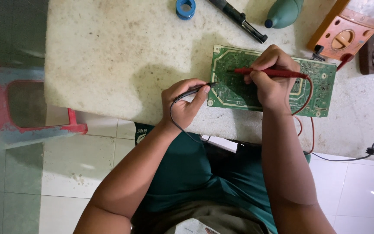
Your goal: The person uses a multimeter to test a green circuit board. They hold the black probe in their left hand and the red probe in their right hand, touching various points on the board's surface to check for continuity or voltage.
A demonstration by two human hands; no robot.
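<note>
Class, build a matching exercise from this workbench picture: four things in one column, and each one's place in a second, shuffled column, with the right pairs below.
Things
1. slim red test probe
2. slim black test probe
3. blue ring-shaped spool
4. orange boxy meter

Places
A. at the table's far edge, left of the green circuit board
B. in the grip of the right hand, tip on the board
C. at the board's right far corner
D. in the grip of the left hand, tip at the board's left edge

Pairs: 1-B, 2-D, 3-A, 4-C
</note>
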